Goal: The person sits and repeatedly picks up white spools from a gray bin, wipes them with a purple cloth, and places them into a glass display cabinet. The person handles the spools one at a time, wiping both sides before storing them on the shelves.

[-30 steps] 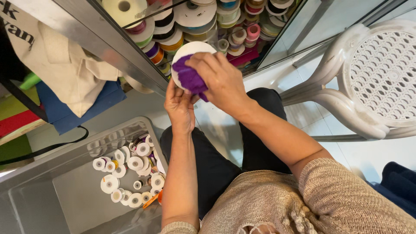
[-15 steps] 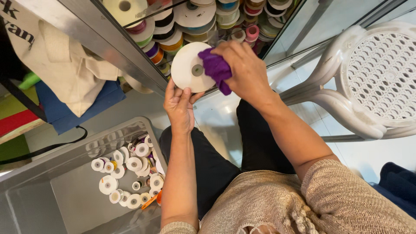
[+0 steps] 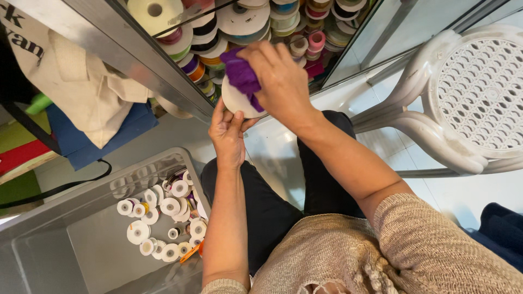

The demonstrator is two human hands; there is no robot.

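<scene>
A white ribbon spool (image 3: 235,100) sits just above the centre of the frame, held up in front of the glass-fronted shelf (image 3: 163,65). Your left hand (image 3: 229,133) grips it from below, fingers curled up around its lower rim and thumb against its face. Your right hand (image 3: 280,81) comes in from the right and covers the spool's upper part, its fingers closed on a bunched purple cloth (image 3: 242,76) that is pressed against the spool's face; most of the spool is hidden behind cloth and hand, so only its lower left arc shows.

Behind your hands, across the top of the frame, the shelf holds rows of ribbon reels (image 3: 245,22) in white, purple, orange, pink and yellow, packed edge to edge. In the lower left lies a clear plastic bin (image 3: 65,239) with a scatter of small white spools (image 3: 158,218) gathered along its right side, near your left forearm. A cream fabric bag (image 3: 76,81) hangs at upper left over a blue cloth (image 3: 103,136), with a black cable (image 3: 60,188) trailing beneath. At right, a white plastic chair (image 3: 468,98) lies tipped on the pale tiled floor (image 3: 463,190), well apart from your hands. Your dark-trousered knees fill the centre below.
</scene>
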